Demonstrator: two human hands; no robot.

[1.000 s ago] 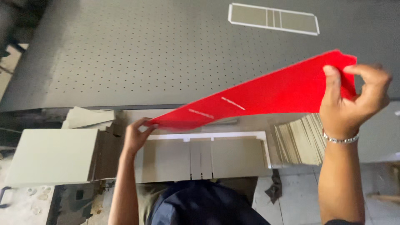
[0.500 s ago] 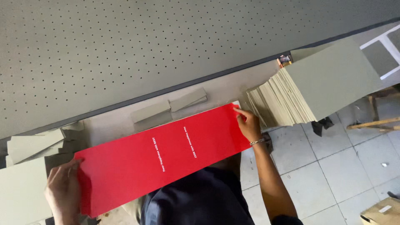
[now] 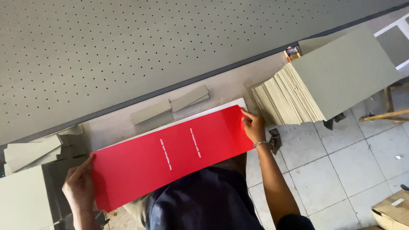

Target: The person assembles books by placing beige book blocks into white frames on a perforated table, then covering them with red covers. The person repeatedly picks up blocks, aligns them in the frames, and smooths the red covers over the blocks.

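Note:
A long red sheet [image 3: 170, 157] with two short lines of white print lies nearly flat over a white sheet [image 3: 204, 114] at the table's front edge. My left hand [image 3: 79, 185] grips its left end. At the right end my right hand [image 3: 254, 127], a bracelet on its wrist, pinches the far corner. My dark-clothed lap sits under the sheet's near edge.
A wide grey perforated table [image 3: 128, 47] fills the top. Narrow grey board strips [image 3: 170, 106] lie beside the white sheet. A thick stack of grey boards [image 3: 332, 81] stands right; more grey boards [image 3: 30, 179] pile left. Tiled floor [image 3: 341, 170] and a cardboard box [image 3: 392, 211] are lower right.
The red sheet came down from a raised, tilted hold over the table to lie almost flat at the front edge. Both hands kept their grip on its ends.

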